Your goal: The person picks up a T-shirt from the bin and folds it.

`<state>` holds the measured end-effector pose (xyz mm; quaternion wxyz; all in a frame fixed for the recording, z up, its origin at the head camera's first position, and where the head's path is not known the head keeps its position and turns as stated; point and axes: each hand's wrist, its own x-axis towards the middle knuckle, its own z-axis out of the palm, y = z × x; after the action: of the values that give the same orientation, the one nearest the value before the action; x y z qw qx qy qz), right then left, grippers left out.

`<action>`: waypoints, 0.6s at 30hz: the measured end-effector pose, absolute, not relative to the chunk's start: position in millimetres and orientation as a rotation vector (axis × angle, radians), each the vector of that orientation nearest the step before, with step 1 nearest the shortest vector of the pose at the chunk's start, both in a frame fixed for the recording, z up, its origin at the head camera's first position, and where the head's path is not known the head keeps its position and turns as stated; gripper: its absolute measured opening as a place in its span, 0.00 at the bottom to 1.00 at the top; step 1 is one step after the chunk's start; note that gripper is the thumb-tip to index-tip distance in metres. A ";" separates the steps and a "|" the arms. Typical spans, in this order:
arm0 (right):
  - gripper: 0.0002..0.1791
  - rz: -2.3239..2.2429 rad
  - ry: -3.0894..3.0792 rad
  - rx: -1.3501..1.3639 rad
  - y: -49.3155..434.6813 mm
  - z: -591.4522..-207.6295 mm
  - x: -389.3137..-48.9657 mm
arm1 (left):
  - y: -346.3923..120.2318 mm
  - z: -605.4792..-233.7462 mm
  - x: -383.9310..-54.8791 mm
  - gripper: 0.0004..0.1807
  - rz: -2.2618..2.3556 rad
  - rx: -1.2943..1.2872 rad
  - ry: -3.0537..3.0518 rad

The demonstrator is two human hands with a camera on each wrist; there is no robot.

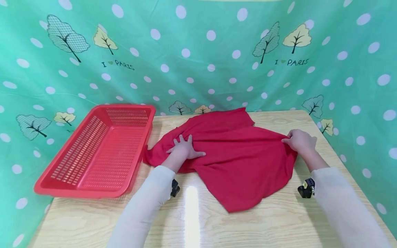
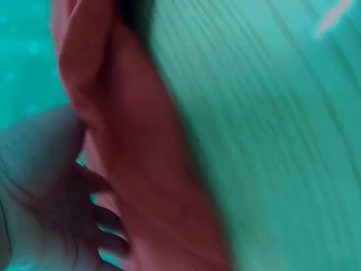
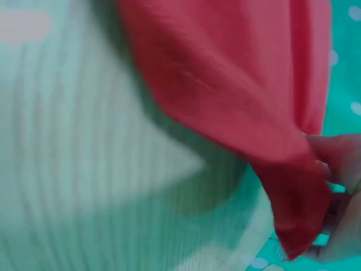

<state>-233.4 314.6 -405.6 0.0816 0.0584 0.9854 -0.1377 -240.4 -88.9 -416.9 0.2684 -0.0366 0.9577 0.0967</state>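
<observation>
A rumpled red cloth (image 1: pixel 238 162) spreads across the middle of the table, creased, with one corner pointing toward the front. My left hand (image 1: pixel 183 148) rests on its left part, fingers and thumb spread apart. In the left wrist view, that hand (image 2: pixel 42 192) lies along a fold of the cloth (image 2: pixel 146 141). At the far right end, my right hand (image 1: pixel 301 141) pinches the cloth's edge between thumb and fingers. The right wrist view shows this edge lifted, with a loose tip of cloth (image 3: pixel 296 220) hanging beside the fingers of the right hand (image 3: pixel 344 197).
A red plastic basket (image 1: pixel 138 172) with slotted walls stands on the left of the wooden table (image 1: pixel 93 220), close beside the cloth. A green dotted curtain (image 1: pixel 198 44) hangs behind the table and along both sides. Small black devices sit at both wrists.
</observation>
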 end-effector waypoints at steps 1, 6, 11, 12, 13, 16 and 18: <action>0.18 -0.385 2.980 0.200 312.5 -406.8 -232.2 | -86.3 -413.2 -238.5 0.61 0.244 -0.115 2.568; 0.25 -0.230 3.109 0.181 289.3 -403.9 -219.7 | -79.1 -400.0 -240.3 0.61 0.146 0.019 2.637; 0.30 -0.200 2.873 0.132 254.9 -400.0 -204.1 | -83.2 -404.8 -260.3 0.55 0.255 0.304 2.812; 0.32 -0.202 2.814 0.130 249.2 -401.4 -202.1 | -84.6 -407.4 -265.0 0.55 0.289 0.351 2.819; 0.34 -0.196 2.770 0.129 244.2 -404.0 -200.7 | -85.9 -409.8 -269.1 0.54 0.324 0.390 2.813; 0.47 -0.192 2.711 0.109 237.5 -414.4 -198.2 | -91.6 -417.8 -277.0 0.53 0.369 0.440 2.748; 0.55 -0.231 2.710 0.096 240.2 -421.7 -198.6 | -95.8 -422.3 -277.7 0.53 0.341 0.412 2.687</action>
<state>-198.6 240.2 -421.7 0.2083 0.0344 0.9739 -0.0832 -277.7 -95.8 -422.3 0.1995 0.1475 0.9611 0.1218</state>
